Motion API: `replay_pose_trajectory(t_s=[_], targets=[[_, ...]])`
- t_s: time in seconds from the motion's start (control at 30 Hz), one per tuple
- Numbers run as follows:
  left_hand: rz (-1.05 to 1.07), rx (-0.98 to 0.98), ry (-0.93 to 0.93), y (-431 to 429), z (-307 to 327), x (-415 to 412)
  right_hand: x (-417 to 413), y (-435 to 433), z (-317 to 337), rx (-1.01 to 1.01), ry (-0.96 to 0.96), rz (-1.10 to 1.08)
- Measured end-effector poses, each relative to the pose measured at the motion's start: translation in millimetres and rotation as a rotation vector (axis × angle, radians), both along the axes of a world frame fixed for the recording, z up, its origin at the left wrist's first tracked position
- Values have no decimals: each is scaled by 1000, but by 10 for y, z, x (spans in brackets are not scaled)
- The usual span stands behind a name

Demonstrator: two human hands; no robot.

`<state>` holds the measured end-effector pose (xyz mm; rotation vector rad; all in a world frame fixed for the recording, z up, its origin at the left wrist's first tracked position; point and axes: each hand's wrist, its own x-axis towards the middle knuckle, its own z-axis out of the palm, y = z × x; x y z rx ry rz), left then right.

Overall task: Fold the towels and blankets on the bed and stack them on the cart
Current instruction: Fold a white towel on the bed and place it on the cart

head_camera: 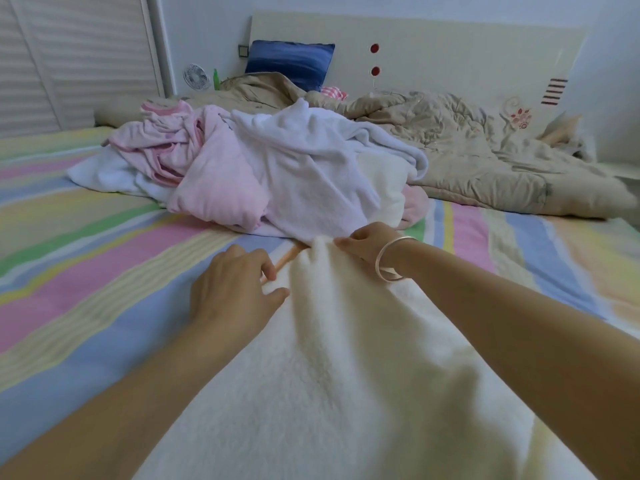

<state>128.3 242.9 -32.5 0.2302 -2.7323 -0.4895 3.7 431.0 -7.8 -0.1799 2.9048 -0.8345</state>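
Note:
A cream fleece blanket (346,375) lies spread toward me over the striped bed sheet (86,258). My right hand (367,242), with a bangle on its wrist, pinches the blanket's raised far end. My left hand (235,289) grips the blanket's orange-trimmed left edge, fingers curled round it. Just beyond my hands is a heap of unfolded laundry: a white towel (311,168), a pink towel (221,188) and a crumpled pink cloth (166,143). No cart is in view.
A rumpled beige quilt (467,157) covers the far right of the bed. A blue pillow (291,62) leans on the headboard (450,50). A small white fan (196,77) and a green bottle (216,79) stand at the back left by louvred doors (69,57).

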Motion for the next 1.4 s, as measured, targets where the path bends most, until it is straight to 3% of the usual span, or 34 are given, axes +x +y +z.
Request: replay_pose_trajectory(t_s=[0.1, 0.23, 0.3, 0.4, 0.5, 0.63, 0.7, 0.8, 0.93, 1.17, 1.27, 1.33, 1.4], targets=[[-23, -49, -74, 56, -19, 73, 1, -69, 28, -16, 83, 49], [29, -72, -187, 128, -91, 51, 118, -271, -61, 385, 206, 111], [60, 26, -183, 134, -116, 29, 191, -391, -168, 475, 330, 73], [81, 330, -203, -3, -131, -30, 242, -502, -214, 560, 516, 63], [48, 615, -154, -213, -39, -90, 141, -537, -24, 464, 513, -45], [16, 823, -86, -465, 116, -228, -100, -647, 292, 75, 365, -237], [-6, 747, -52, -513, 148, -332, -228, -735, 371, -78, 332, -248], [21, 427, -5, -502, 98, -421, -359, -792, 279, -170, 256, -257], [27, 188, -56, -469, -275, -364, -364, -730, -171, 35, 80, -175], [105, -29, -255, -388, -350, -498, -242, -656, -363, 303, 176, -9], [131, 128, -352, -333, -224, -767, -231, -583, -268, 220, 105, -7], [102, 347, -301, -275, -151, -1033, -248, -491, -189, 211, 51, -56], [32, 421, -293, -166, -130, -1250, -264, -343, -120, 195, -16, -92]])
